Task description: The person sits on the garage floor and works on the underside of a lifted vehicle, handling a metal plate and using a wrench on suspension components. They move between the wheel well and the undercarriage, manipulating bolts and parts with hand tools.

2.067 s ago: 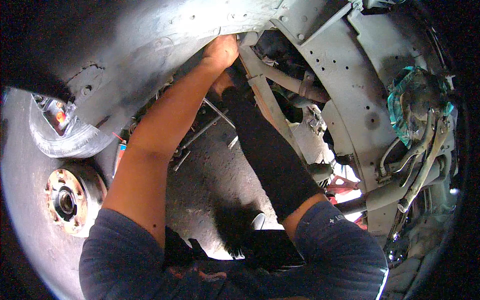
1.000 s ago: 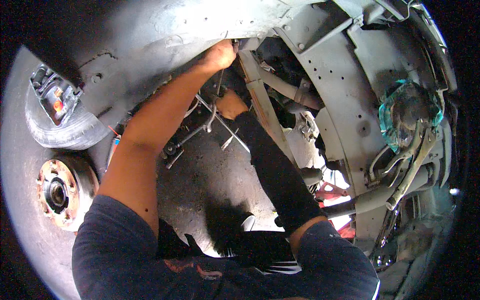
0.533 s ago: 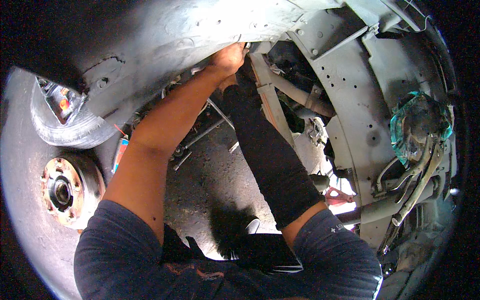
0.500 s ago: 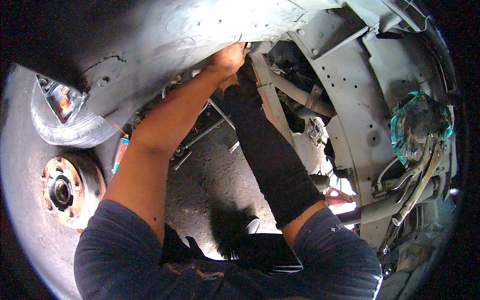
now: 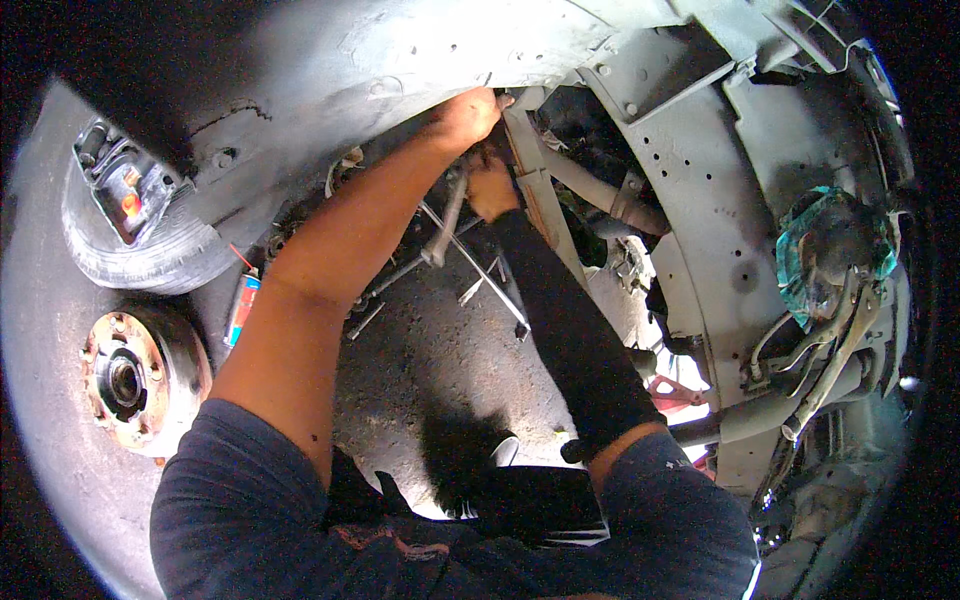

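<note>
My left hand [image 5: 470, 118] reaches up to the lower edge of a pale metal vehicle panel [image 5: 400, 90]. It is closed in a fist with the thumb to the right, and whatever it grips is hidden. Just below, my right hand [image 5: 490, 188], coming out of a black sleeve [image 5: 570, 320], has curled fingers beside a pale beam [image 5: 535, 185]. A short grey bar with a thick lower end [image 5: 446, 222] hangs left of the right hand. Its upper end is close to those fingers, but shadow hides whether they hold it.
Left on the ground are a rusty wheel hub with drum [image 5: 145, 380], a tire [image 5: 145, 245] and a spray can [image 5: 242, 308]. Thin metal rods [image 5: 480, 265] cross below my hands. At right, a pipe [image 5: 760, 415] and a teal-wrapped part [image 5: 835, 250] sit by the frame.
My right hand has dropped a little, away from my left hand, and its arm has shifted right. The grey bar and more of the crossing rods now show. My left hand stays at the panel edge.
</note>
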Available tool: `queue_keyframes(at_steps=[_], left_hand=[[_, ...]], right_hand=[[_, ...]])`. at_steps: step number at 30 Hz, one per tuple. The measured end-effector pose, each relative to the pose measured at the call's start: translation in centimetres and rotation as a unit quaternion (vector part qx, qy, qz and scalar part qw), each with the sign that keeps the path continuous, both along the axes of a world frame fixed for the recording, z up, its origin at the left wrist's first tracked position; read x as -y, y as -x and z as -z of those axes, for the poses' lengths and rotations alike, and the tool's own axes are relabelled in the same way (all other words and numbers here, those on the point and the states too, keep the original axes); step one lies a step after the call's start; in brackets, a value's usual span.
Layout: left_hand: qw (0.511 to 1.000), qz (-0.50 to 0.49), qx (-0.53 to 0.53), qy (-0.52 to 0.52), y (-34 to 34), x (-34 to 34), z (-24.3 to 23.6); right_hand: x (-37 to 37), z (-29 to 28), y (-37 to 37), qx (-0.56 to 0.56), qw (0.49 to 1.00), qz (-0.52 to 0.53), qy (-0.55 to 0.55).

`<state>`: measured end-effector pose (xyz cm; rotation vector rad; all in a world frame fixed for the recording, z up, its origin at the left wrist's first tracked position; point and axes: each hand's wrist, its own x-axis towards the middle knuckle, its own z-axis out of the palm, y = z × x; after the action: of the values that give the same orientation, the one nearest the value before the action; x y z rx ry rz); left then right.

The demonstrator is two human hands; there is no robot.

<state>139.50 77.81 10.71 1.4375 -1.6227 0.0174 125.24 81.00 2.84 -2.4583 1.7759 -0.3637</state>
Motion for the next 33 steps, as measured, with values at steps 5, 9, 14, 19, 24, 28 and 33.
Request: queue_keyframes(at_steps=[5,9,14,19,24,28,33], left_hand=[[0.994,0.061,0.023,-0.088,1.1,0.7,-1.4],[0.992,0.039,-0.066,0.098,0.7,1.4,-2.8],[0.956,-0.023,0.282,0.079,-0.3,-0.3,-1.1],[0.996,0.088,0.001,0.021,-0.7,-0.8,-0.8],[0.997,0.056,0.029,0.042,0.1,0.0,-0.4],[0.997,0.027,0.015,0.071,1.4,1.0,0.7],[0.988,0.098,0.09,-0.079,2.3,4.2,-0.1]], right_hand=[[-3.6,-15.8,1.5,-0.239,0.962,-0.129,0.038],[-3.0,-22.1,1.3,-0.081,0.996,-0.011,-0.048],[-7.1,-16.0,2.5,-0.125,0.992,0.012,0.003],[-15.3,-5.5,5.1,0.105,0.987,0.086,-0.081],[-21.6,4.2,5.1,0.123,0.989,-0.042,-0.069],[-24.9,4.0,5.0,0.256,0.94,0.068,-0.215],[-25.2,1.6,3.0,0.288,0.917,0.131,-0.241]])
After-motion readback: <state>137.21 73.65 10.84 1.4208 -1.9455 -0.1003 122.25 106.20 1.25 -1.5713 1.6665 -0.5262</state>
